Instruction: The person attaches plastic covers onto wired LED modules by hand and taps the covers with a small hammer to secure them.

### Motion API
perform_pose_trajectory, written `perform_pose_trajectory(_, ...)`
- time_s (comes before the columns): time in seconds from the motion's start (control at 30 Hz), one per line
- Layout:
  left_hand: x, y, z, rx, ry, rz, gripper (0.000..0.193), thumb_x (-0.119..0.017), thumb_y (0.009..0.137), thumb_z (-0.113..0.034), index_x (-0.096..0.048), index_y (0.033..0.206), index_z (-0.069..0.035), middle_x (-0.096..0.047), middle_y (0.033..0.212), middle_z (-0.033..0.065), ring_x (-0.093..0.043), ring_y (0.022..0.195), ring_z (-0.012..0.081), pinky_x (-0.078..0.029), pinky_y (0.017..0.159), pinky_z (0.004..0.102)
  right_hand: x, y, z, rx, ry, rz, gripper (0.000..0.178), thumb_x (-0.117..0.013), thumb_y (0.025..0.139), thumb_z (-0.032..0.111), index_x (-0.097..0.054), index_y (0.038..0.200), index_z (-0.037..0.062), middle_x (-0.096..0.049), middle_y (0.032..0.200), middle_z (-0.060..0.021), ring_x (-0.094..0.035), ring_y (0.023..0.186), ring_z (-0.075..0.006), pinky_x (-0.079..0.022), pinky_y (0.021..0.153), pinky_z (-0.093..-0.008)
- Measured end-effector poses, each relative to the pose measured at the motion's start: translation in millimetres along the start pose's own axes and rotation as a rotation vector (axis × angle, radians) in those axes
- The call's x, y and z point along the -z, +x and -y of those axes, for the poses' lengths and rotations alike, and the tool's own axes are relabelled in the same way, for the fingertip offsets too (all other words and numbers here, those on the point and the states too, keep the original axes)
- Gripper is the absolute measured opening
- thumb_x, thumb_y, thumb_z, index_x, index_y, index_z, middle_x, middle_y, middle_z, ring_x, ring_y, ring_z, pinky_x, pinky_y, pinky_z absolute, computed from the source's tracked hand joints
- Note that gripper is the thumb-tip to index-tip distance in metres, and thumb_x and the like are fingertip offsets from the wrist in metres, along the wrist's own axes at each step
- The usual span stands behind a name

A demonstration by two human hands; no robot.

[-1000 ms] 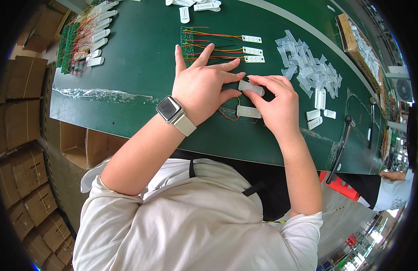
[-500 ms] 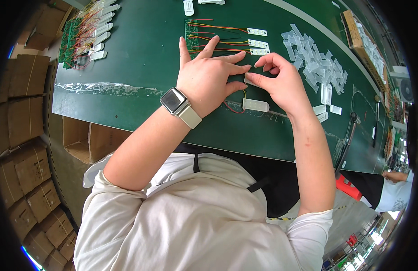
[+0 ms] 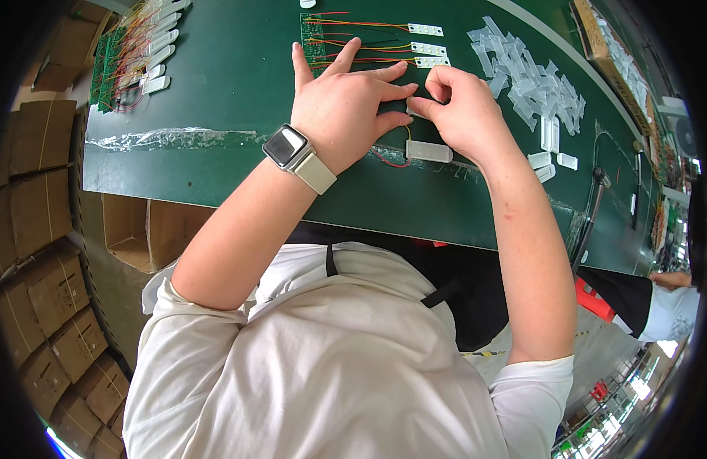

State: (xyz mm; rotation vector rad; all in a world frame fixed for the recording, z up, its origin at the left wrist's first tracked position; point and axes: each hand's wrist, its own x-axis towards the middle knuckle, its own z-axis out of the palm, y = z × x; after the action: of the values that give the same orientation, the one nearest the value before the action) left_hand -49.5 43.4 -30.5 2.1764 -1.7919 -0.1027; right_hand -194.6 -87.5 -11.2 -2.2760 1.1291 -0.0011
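My left hand [image 3: 346, 107] lies with fingers spread over the red, yellow and black wires and the lower end of a green circuit board [image 3: 312, 38]. Its thumb and index tips are apart, beside a small white piece [image 3: 411, 112]. My right hand [image 3: 462, 111] pinches that piece between thumb and index finger; most of it is hidden, so its kind is unclear. Above the hands, white LED strips [image 3: 427, 30] lie on the ends of the board's wires. Just below them rests a white plastic case [image 3: 429, 151], with red and yellow wires running from its left end.
A heap of clear plastic pieces [image 3: 525, 76] lies right, with white housings [image 3: 550, 135] below it. Wired boards with white cases [image 3: 135, 61] stand far left. A black-handled tool [image 3: 594, 206] lies near the right edge; cartons [image 3: 43, 214] are stacked left of the green table [image 3: 238, 180].
The table and everything on it sit slightly higher in the picture. My right fingers have curled tighter around the small white piece; my left hand keeps its place over the wires.
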Motion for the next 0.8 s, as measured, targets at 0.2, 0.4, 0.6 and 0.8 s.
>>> perform_pose_trajectory(0.2, -1.4, 0.9, -0.7, 0.009, 0.013, 0.001, 0.041, -0.076, 0.090, -0.052, -0.075, 0.129, -0.043, -0.061, 0.150, -0.0146, -0.039, 0.154, 0.0309, -0.006, 0.122, 0.0792, 0.7, 4.0, 0.1, -0.034, 0.025, 0.025, 0.035, -0.084, 0.088, 0.029, -0.054, 0.074, 0.0159, -0.070, 0.074, 0.0026, -0.069, 0.081, -0.0224, -0.053, 0.084, -0.0423)
perform_pose_trajectory(0.4, -3.4, 1.3, 1.1, 0.001, 0.013, -0.008, 0.040, -0.076, 0.089, -0.052, -0.075, 0.129, -0.044, -0.061, 0.150, -0.0151, -0.039, 0.154, 0.0301, -0.006, 0.122, 0.0794, -1.0, 9.8, -0.7, -0.074, 0.058, 0.074, 0.036, -0.081, 0.089, 0.028, -0.054, 0.070, 0.0159, -0.072, 0.074, 0.0038, -0.071, 0.082, -0.0213, -0.052, 0.089, -0.0432)
perform_pose_trajectory(0.6, 36.7, 4.4, -10.6, -0.002, -0.090, 0.132, 0.039, -0.074, 0.094, -0.045, -0.075, 0.131, -0.034, -0.062, 0.151, -0.0078, -0.041, 0.152, 0.0374, -0.012, 0.119, 0.0808, 2.7, 18.4, -6.8, 0.020, 0.007, 0.150, 0.037, -0.079, 0.092, 0.025, -0.052, 0.068, 0.0143, -0.065, 0.068, 0.0004, -0.063, 0.074, -0.0203, -0.050, 0.078, -0.0425)
perform_pose_trajectory(0.8, 36.3, 2.0, -13.4, 0.005, -0.047, 0.108, 0.039, -0.074, 0.094, -0.044, -0.075, 0.131, -0.033, -0.062, 0.151, -0.0076, -0.043, 0.151, 0.0372, -0.014, 0.118, 0.0808, 1.2, 30.3, -16.7, 0.151, 0.100, 0.169, 0.048, -0.076, 0.093, 0.004, -0.035, 0.069, 0.0107, -0.041, 0.064, 0.0053, -0.040, 0.065, -0.0062, -0.038, 0.058, -0.0283)
